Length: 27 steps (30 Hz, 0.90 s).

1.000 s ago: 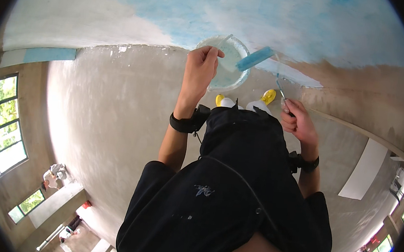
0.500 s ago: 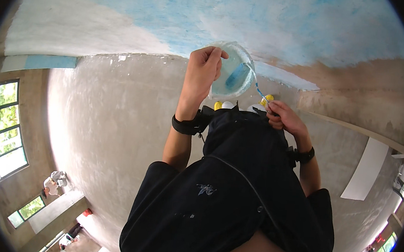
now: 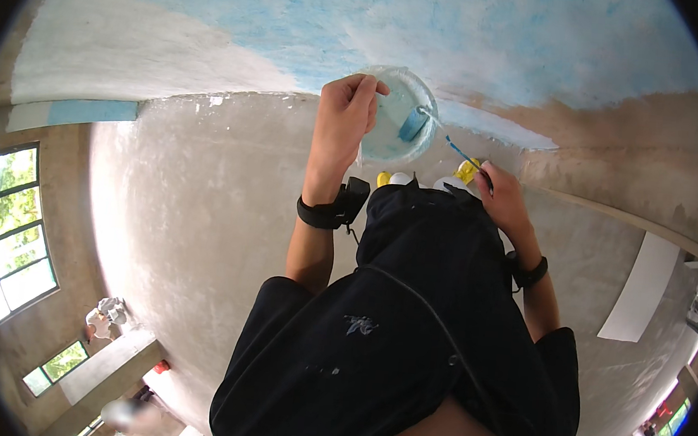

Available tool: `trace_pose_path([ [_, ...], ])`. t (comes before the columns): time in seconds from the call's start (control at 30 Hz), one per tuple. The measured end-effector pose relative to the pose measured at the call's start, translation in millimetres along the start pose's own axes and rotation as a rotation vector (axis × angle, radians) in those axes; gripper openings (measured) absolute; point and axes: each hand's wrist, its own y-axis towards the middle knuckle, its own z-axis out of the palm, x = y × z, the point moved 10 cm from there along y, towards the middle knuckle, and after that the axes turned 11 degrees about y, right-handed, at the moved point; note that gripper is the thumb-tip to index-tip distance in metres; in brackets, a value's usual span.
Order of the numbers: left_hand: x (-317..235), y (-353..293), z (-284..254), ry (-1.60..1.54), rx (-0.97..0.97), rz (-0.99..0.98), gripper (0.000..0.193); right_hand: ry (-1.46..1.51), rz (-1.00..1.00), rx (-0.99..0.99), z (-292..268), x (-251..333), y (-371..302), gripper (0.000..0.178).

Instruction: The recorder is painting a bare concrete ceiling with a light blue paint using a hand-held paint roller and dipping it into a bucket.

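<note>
My left hand [image 3: 343, 126] is closed at the near-left rim of a round, pale translucent bucket [image 3: 418, 77], holding it up in front of the wall. Pale blue paint [image 3: 386, 123] lies inside. A small paint roller has its blue sleeve [image 3: 413, 125] in the bucket, close to the right side. Its thin frame [image 3: 458, 150] passes over the rim toward my right hand [image 3: 503, 200], which is wrapped around the dark handle [image 3: 486, 180]. Wristbands with dark devices sit on both my wrists.
Ahead rises a wall [image 3: 497, 40] painted in blue and white patches, with bare brown plaster at right. Below is a grey concrete floor [image 3: 192, 204]. My yellow-and-white shoes [image 3: 468, 171] show beneath the bucket. A white board [image 3: 642, 285] lies at right; a person [image 3: 105, 317] is far left.
The roller sleeve has shifted slightly up in the bucket and turned, looking shorter. My right hand has moved a little right with the handle. My left hand keeps its hold on the bucket.
</note>
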Motion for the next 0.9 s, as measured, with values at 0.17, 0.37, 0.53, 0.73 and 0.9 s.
trace_pose_path([
  [0.17, 8, 1, 2, 0.023, 0.014, -0.012, 0.023, -0.005, -0.066, -0.043, -6, 15, -2, 0.016],
  [0.37, 5, 1, 7, 0.035, 0.040, -0.006, 0.023, 0.142, 0.001, -0.104, -15, 29, -7, 0.020],
  [0.53, -7, 3, 14, 0.067, 0.044, 0.010, 0.023, 0.463, 0.155, -0.152, -20, 11, 0, 0.027],
  [0.73, -16, 2, 11, 0.074, 0.020, 0.037, 0.022, 1.102, 0.504, -0.019, -4, 4, -7, 0.028],
  [0.9, -19, 1, 10, 0.073, 0.026, 0.035, 0.023, 1.246, 0.549, 0.038, 3, -2, -10, 0.031],
])
